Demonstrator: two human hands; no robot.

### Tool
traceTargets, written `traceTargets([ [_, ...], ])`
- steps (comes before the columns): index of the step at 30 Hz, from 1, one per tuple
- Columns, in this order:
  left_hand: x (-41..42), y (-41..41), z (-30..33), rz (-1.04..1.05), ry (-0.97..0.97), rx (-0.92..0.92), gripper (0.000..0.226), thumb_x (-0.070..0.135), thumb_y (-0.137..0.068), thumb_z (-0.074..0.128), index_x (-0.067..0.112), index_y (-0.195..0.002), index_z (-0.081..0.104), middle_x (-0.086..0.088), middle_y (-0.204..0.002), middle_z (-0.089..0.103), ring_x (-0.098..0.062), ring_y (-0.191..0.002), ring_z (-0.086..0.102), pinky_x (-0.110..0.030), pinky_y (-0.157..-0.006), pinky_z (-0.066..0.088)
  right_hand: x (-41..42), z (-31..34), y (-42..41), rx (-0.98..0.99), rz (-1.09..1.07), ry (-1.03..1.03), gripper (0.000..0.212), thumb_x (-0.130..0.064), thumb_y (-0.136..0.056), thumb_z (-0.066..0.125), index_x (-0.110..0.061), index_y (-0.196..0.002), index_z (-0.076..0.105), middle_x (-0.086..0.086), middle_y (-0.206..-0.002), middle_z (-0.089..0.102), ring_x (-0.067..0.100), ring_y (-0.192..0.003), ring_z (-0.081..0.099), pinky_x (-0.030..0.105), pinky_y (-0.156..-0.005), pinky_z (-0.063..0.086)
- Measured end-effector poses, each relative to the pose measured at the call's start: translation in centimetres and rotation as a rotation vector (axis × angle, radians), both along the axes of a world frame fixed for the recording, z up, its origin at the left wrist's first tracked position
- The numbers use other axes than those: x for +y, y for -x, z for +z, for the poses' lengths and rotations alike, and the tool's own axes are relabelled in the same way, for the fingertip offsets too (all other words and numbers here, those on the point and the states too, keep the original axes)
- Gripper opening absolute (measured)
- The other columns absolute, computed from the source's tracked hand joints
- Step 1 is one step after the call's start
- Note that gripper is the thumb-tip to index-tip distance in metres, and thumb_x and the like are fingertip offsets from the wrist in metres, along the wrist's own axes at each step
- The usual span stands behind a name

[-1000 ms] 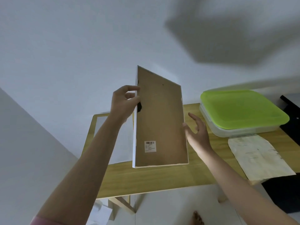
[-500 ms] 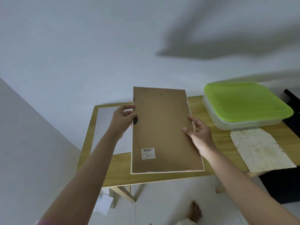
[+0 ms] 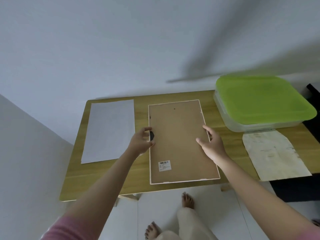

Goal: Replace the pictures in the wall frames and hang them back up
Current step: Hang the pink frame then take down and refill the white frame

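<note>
the picture frame (image 3: 180, 141) lies face down on the wooden table (image 3: 107, 179), its brown backing board up, with a small barcode label (image 3: 164, 165) near the corner closest to the person. judged from this, the task is at an early stage: the frame is off the wall and laid flat, but the backing looks not yet lifted out, no picture is seen swapped, and rehanging is not yet done. whether other frames wait is not shown.

just left of the frame lies a white sheet of paper (image 3: 110, 130), possibly the replacement picture, though its printed side cannot be seen. right of the frame, well apart, sits a clear box with a green lid (image 3: 263, 99), and nearer the person on that side lies a creased cream paper (image 3: 273, 153).

the left hand (image 3: 141, 142) is at the frame's left edge, fingers curled round that edge beside a small black tab (image 3: 152, 135); it appears to pinch the edge, but the contact is partly hidden. the right hand (image 3: 210, 144) is at the frame's right edge, fingers loosely spread: the thumb lies on the backing board and the other fingers reach past the rim, a light grasp and not a tight one.
</note>
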State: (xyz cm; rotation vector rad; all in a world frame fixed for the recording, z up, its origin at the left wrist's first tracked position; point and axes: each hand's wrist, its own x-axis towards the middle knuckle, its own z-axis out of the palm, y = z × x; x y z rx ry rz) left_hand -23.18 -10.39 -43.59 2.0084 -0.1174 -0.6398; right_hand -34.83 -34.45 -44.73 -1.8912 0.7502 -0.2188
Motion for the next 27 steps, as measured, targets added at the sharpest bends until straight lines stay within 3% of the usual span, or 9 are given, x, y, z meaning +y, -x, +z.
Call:
traceTargets([
  [6,-2.5,-0.8,-2.7,0.044,-0.033,-0.01,0.052,0.004,-0.082,0.064,0.019,-0.13,0.049,0.0,-0.114,0.056,-0.016,-0.09,0.06,-0.024,-0.076,0.045,-2.2,-2.4,-2.4,0.08,0.083,0.067,0.057,-0.017,-0.083,0.067,-0.026,-0.135,0.046,0.001,-0.115,0.039,0.012,-0.103,0.047,0.02,-0.089,0.034],
  [10,-3.5,-1.6,-3.5,0.047,-0.068,-0.056,0.05,0.006,-0.084,0.061,0.021,-0.13,0.048,0.003,-0.114,0.058,-0.012,-0.087,0.061,-0.021,-0.074,0.047,-3.3,-4.2,-3.3,0.156,0.148,0.154,0.062,-0.025,-0.08,0.07,-0.024,-0.136,0.044,0.009,-0.118,0.043,0.024,-0.116,0.044,0.034,-0.103,0.037],
  [14,-3.7,-2.0,-3.9,0.026,-0.124,-0.101,0.047,0.008,-0.085,0.059,0.02,-0.13,0.049,0.005,-0.111,0.058,-0.01,-0.087,0.06,-0.018,-0.072,0.048,-4.0,-5.3,-3.4,0.177,0.217,0.258,0.065,-0.032,-0.078,0.073,-0.017,-0.136,0.046,0.013,-0.106,0.043,0.03,-0.103,0.045,0.042,-0.098,0.04],
  [19,-3.5,-1.7,-4.6,-0.012,-0.217,-0.22,0.04,0.014,-0.082,0.065,0.013,-0.122,0.058,-0.001,-0.117,0.055,-0.02,-0.093,0.063,-0.036,-0.09,0.051,-4.8,-5.8,-3.4,0.139,0.244,0.31,0.066,-0.03,-0.075,0.077,-0.01,-0.132,0.051,0.014,-0.099,0.045,0.027,-0.098,0.046,0.041,-0.094,0.042],
  [23,-4.0,-1.5,-4.8,0.006,-0.271,-0.211,0.043,0.016,-0.086,0.061,0.012,-0.128,0.055,-0.006,-0.114,0.05,-0.017,-0.092,0.056,-0.023,-0.085,0.041,-4.7,-5.0,-2.3,0.152,0.314,0.251,0.08,-0.033,-0.073,0.078,-0.009,-0.14,0.041,0.009,-0.117,0.04,0.027,-0.115,0.044,0.034,-0.104,0.036],
  [25,-4.3,-1.3,-4.8,0.019,-0.283,-0.178,0.046,0.016,-0.086,0.061,0.013,-0.131,0.052,-0.004,-0.111,0.042,-0.016,-0.092,0.052,-0.021,-0.085,0.037,-4.5,-4.6,-1.1,0.189,0.407,0.242,0.097,-0.041,-0.069,0.079,-0.009,-0.146,0.029,0.008,-0.138,0.031,0.024,-0.132,0.03,0.032,-0.11,0.027],
  [27,-4.4,-1.1,-5.0,0.036,-0.267,-0.127,0.051,0.017,-0.084,0.063,0.015,-0.133,0.048,-0.002,-0.112,0.035,-0.017,-0.096,0.05,-0.022,-0.089,0.038,-4.3,-4.1,0.4,0.246,0.514,0.23,0.117,-0.049,-0.063,0.081,-0.014,-0.15,0.013,0.002,-0.154,0.011,0.021,-0.142,0.011,0.035,-0.116,0.017],
])
